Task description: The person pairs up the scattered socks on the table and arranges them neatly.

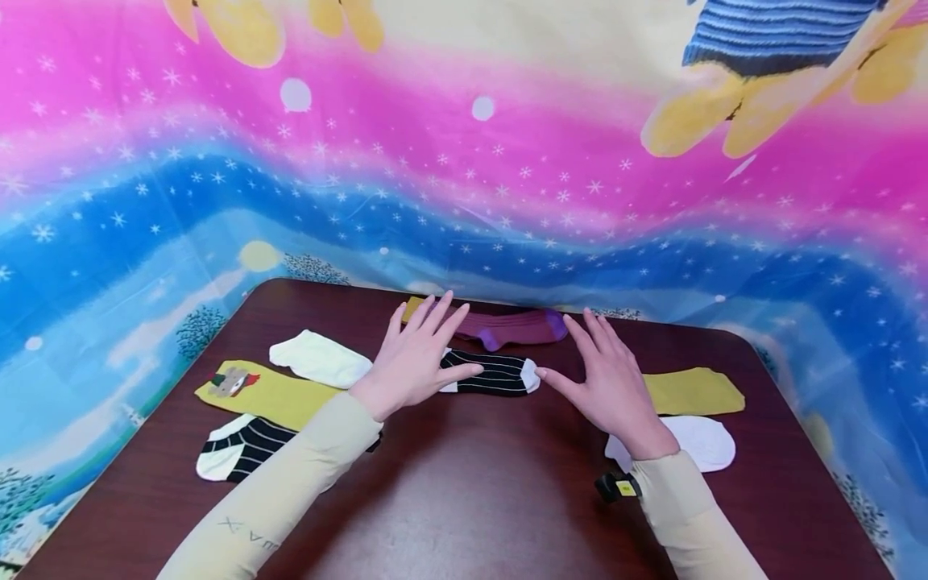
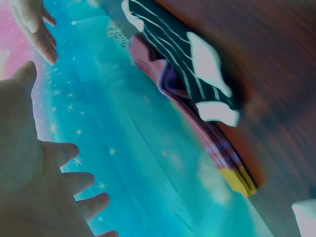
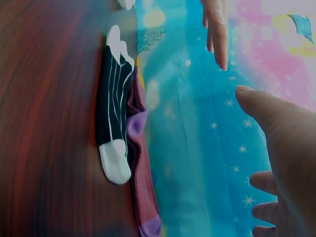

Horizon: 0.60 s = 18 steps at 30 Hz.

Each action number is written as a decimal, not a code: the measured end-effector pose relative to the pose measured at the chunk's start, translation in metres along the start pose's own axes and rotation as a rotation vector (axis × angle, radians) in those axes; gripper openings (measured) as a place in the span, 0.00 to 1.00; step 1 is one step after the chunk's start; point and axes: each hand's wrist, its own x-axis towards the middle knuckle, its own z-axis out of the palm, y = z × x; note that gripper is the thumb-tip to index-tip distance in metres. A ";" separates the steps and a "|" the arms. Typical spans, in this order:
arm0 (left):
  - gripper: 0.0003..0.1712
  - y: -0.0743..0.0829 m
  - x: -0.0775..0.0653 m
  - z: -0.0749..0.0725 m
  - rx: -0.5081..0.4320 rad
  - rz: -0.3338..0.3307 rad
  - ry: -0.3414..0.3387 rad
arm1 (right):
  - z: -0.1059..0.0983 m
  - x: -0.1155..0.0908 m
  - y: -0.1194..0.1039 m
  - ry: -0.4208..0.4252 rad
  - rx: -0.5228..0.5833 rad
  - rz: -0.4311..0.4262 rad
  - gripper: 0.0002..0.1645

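My left hand (image 1: pixel 409 358) hovers above the table with its fingers spread, holding nothing. Across from it, my right hand (image 1: pixel 609 387) is also raised with straight, spread fingers and nothing in its grip. Between the two hands lies a black sock with white stripes (image 1: pixel 493 374), its white toe pointing right. Just behind that one, a purple-red sock (image 1: pixel 518 326) with violet heel and toe runs along the table's far edge, with a yellow cuff at its left end. In both wrist views, the striped sock (image 2: pixel 170 49) and the purple sock (image 3: pixel 144 187) lie apart from the fingers.
On the left are a white sock (image 1: pixel 319 358), a yellow sock with an animal face (image 1: pixel 283 399) and another black striped sock (image 1: pixel 254 447). A yellow sock (image 1: pixel 696 391) and a white sock (image 1: pixel 706 443) lie on the right. A printed cloth (image 1: pixel 435 161) hangs behind the dark table (image 1: pixel 464 499).
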 end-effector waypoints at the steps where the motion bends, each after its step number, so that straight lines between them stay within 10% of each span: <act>1: 0.55 -0.003 -0.002 0.000 0.004 -0.003 -0.003 | 0.000 0.000 -0.001 -0.003 0.003 -0.003 0.59; 18: 0.55 -0.036 -0.037 0.001 0.031 -0.011 0.051 | 0.011 -0.002 -0.027 -0.006 0.046 -0.078 0.59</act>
